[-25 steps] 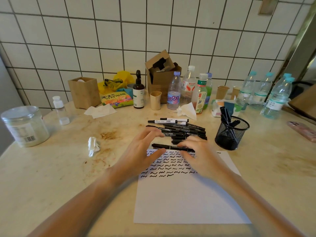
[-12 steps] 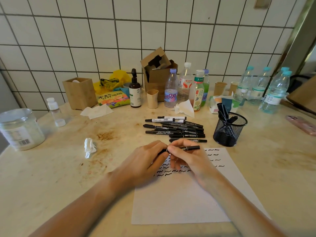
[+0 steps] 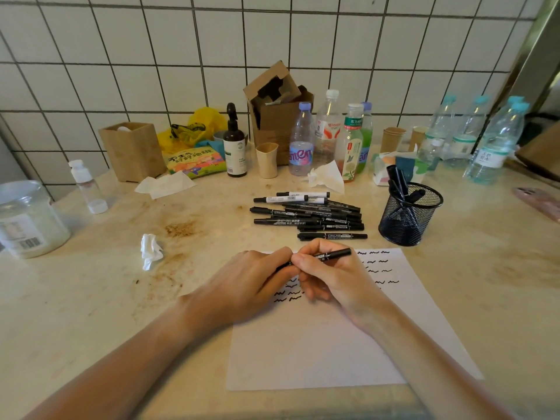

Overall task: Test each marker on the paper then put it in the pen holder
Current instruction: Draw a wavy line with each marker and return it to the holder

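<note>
Over the far edge of the paper point(image 3: 318, 344), near the middle of the bench point(image 3: 91, 298), we see both hands meet on one black marker point(image 3: 331, 255). From the head camera, the right hand point(image 3: 336, 277) has its fingers point(image 3: 303, 262) curled round the barrel, and the marker's far end points toward the right edge of the bench. The left hand point(image 3: 251, 283) pinches the marker's near end; whether a cap is there we cannot tell. Rows of short black squiggles point(image 3: 378, 269) mark the paper's far part, partly hidden under the hands. Just beyond the paper lies a pile of markers point(image 3: 309, 216), most black, two white. To the pile's right stands the black mesh pen holder point(image 3: 407, 218), with several markers upright in it. A crumpled tissue point(image 3: 150, 250) lies left of the hands. Bottles point(image 3: 327, 134) line the bench's far edge by the tiled wall.
</note>
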